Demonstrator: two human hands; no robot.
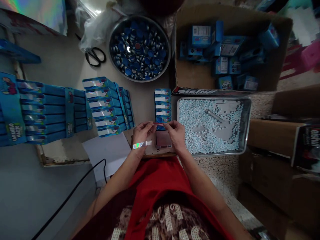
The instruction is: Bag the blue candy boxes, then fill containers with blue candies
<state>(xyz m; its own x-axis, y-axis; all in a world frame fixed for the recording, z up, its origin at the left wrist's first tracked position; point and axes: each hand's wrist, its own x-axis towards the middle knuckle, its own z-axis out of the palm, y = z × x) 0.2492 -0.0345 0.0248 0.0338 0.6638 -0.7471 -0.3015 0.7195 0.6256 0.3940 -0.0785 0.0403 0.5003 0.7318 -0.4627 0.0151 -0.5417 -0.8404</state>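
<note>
My left hand (141, 132) and my right hand (177, 134) meet over the front of the bench, fingers pinched. Between their fingertips stretches a thin reddish strip (159, 124), too small to make out its kind. Just behind it, a column of small blue candy boxes (163, 106) with shiny pale strips on their ends runs away from me. The strip partly overlaps the nearest one. A holographic strip of tape (142, 145) clings to my left wrist, one end sticking out. Beneath my hands lies a flat pinkish-grey device (163, 139), perhaps a scale.
Right of my hands, a metal tray (246, 146) holds pale blue candies and a scoop. Behind it stands a cardboard box (178, 75) of blue boxes. A metal bowl (110, 53) holds blue caps. Stacked blue boxes (106, 106), black scissors (95, 57) and white paper (110, 151) are at left.
</note>
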